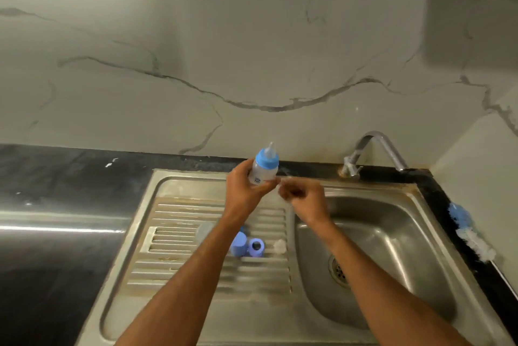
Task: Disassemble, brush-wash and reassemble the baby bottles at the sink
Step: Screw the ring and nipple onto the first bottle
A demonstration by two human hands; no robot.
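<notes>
My left hand (246,186) grips a small translucent baby bottle (263,170) upright above the sink's back edge. The bottle carries a blue collar and a clear teat. My right hand (304,197) hovers just right of the bottle, blurred, fingers curled; whether it holds something is unclear. On the draining board lie a blue cap (238,244), a blue collar ring (256,246) and a clear teat (279,246). A translucent piece (206,229) lies beside my left forearm, partly hidden.
The steel sink basin (392,236) with its drain sits at the right under a chrome tap (372,149). A blue and white bottle brush (468,230) lies on the black counter at the right edge. Dark countertop (56,183) extends to the left.
</notes>
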